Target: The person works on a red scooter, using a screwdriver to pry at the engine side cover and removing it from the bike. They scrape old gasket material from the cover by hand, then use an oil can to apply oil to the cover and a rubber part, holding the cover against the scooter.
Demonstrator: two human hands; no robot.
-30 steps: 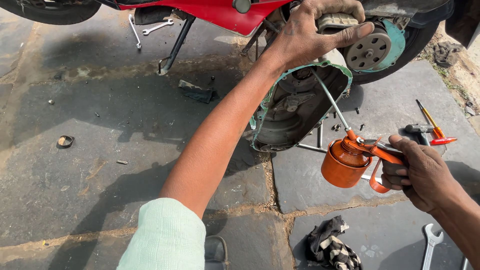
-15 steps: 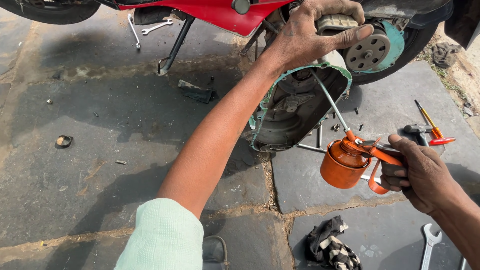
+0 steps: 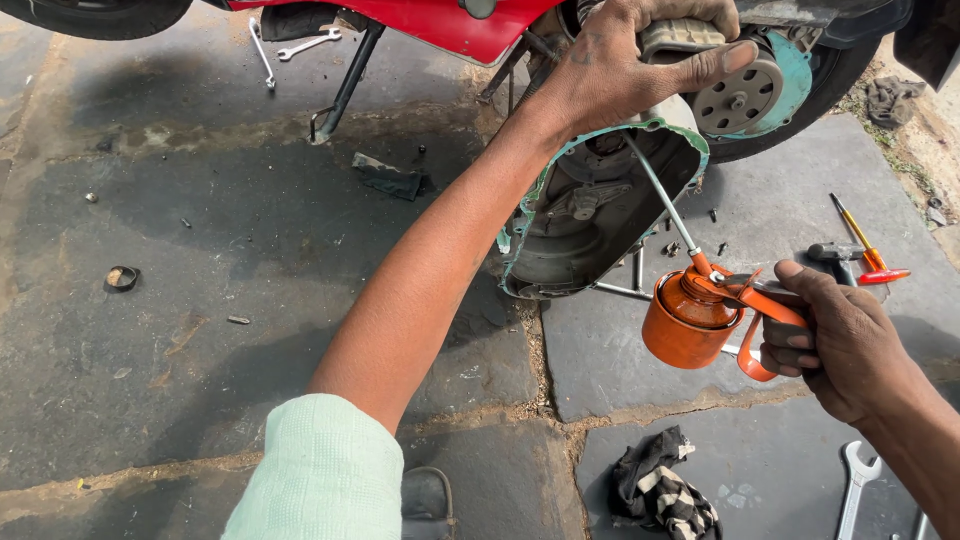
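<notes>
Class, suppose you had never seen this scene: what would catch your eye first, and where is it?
First the round orange metal oil can at centre right, gripped by the right hand, its thin spout reaching into the opened grey engine casing. Above, the left hand grips the casing's top, under the red scooter body.

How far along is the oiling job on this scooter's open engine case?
Done: the side cover is off, so the open engine case shows its inner parts, and small bolts lie on the stone floor. In hand: the left hand steadies the engine top while the right hand holds the orange oil can, spout inside the case. Left: closing the case; spanners lie nearby.
</notes>
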